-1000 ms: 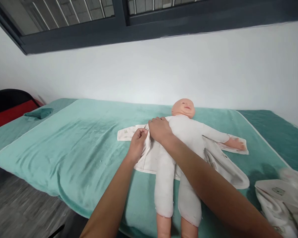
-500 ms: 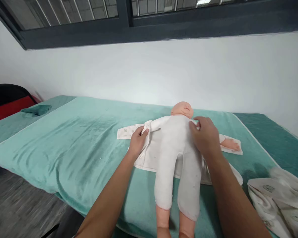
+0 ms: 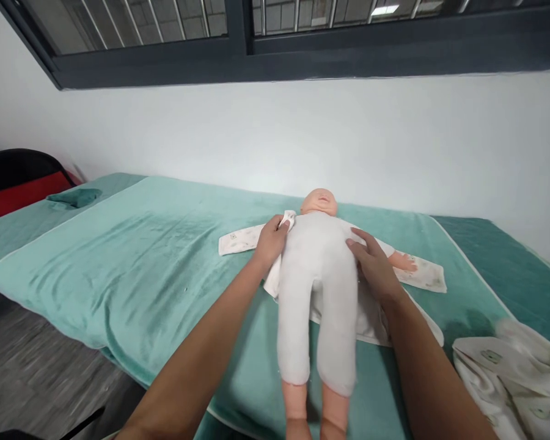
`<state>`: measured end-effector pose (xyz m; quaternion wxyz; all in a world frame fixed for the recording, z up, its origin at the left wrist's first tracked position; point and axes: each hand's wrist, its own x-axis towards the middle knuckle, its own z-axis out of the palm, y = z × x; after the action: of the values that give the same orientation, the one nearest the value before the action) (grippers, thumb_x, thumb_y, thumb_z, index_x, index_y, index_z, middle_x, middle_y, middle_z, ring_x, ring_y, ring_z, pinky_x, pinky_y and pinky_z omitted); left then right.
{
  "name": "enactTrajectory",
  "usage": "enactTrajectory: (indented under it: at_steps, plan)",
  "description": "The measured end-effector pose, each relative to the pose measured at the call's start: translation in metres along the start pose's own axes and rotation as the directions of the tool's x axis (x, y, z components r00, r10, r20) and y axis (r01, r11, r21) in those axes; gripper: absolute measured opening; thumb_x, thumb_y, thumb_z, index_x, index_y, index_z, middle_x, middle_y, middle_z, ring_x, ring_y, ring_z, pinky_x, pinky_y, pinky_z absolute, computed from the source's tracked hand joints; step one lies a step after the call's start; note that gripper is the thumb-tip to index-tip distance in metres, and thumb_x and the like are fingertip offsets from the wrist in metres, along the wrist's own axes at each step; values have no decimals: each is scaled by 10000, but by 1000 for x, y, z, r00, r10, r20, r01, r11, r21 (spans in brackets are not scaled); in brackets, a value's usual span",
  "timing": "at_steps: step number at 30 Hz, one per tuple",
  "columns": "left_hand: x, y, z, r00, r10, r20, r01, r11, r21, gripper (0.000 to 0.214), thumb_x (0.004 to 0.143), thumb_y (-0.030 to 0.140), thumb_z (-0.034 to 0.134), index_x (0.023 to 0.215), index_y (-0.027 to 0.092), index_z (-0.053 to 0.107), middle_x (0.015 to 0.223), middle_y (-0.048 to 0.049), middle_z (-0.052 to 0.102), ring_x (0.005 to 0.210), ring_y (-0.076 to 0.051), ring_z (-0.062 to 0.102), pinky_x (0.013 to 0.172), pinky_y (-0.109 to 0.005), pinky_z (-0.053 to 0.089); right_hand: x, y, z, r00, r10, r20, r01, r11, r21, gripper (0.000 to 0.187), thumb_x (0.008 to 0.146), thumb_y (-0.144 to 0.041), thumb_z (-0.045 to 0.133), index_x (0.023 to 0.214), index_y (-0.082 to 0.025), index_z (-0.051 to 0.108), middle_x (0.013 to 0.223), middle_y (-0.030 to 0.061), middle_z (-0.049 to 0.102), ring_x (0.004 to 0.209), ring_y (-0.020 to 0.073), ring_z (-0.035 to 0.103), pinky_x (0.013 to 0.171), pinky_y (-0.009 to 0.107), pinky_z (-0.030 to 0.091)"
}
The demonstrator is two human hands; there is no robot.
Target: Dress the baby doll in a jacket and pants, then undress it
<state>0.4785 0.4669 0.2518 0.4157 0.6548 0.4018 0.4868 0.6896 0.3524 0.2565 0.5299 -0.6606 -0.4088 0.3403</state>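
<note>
A baby doll (image 3: 318,269) with a white cloth body lies on its back on a teal towel (image 3: 142,269), head toward the wall. Under it is spread an open white printed garment (image 3: 238,239), sleeves out to both sides. My left hand (image 3: 272,241) is closed on the garment's edge by the doll's left-side shoulder, holding the cloth up against the body. My right hand (image 3: 371,263) rests flat on the doll's other side with fingers stretched out, over the garment's other front panel. The doll's pink hand (image 3: 403,261) lies on the far sleeve.
A bundle of white printed cloth (image 3: 508,373) lies at the towel's right front corner. A darker teal sheet (image 3: 508,256) covers the bed beyond. A red and black object (image 3: 18,183) sits far left. The bed's front edge drops to a grey floor (image 3: 36,366).
My right hand crossed from the doll's left-side shoulder over to its right flank. My left hand lifted the garment edge up against the doll's shoulder. The camera shifted a little.
</note>
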Motion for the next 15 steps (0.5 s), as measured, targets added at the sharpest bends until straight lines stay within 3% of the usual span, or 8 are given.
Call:
enactTrajectory:
  at_steps: [5,9,11,13,14,15]
  plan:
    - [17,24,-6,998,-42,35,46,994,-103,189,892,353,550,840,187,626,746,11,572,687,-141,484,638,-256,350,1,6,15,989,-33,141,6,982,187,666,821,-518,692,1417,-289,503,1177,42,681,1046,214,642,836,307,537]
    - [5,69,-12,984,-77,158,57,990,127,200,850,286,601,693,172,649,665,1,573,634,-143,480,629,-278,346,-2,5,15,991,-28,127,15,995,101,662,842,-536,652,1429,-275,492,1120,59,695,987,232,655,775,331,554]
    - [-7,95,-13,948,-109,300,63,985,160,190,834,274,633,688,167,688,685,-13,611,604,-136,496,620,-286,353,-2,4,14,993,-32,116,24,997,69,660,848,-541,640,1427,-258,493,1082,62,705,953,231,657,765,335,553]
    - [-18,114,-13,874,-156,460,110,986,127,181,832,320,662,753,171,727,665,-17,620,530,-128,496,587,-293,366,-1,6,12,993,-41,110,35,998,54,653,851,-542,639,1417,-246,502,1053,56,712,930,218,654,783,331,544]
    - [-23,120,-13,854,-167,493,124,985,119,192,840,345,660,786,176,735,653,-16,616,501,-126,492,571,-295,371,0,8,11,994,-46,104,42,998,45,639,852,-539,640,1404,-243,514,1028,48,715,914,208,651,797,331,538]
    - [-27,122,-13,860,-167,482,123,985,123,206,853,362,646,808,182,736,651,-15,614,494,-128,496,561,-295,376,1,10,10,994,-51,92,48,998,32,616,853,-536,640,1384,-241,533,995,39,716,888,199,647,806,335,533]
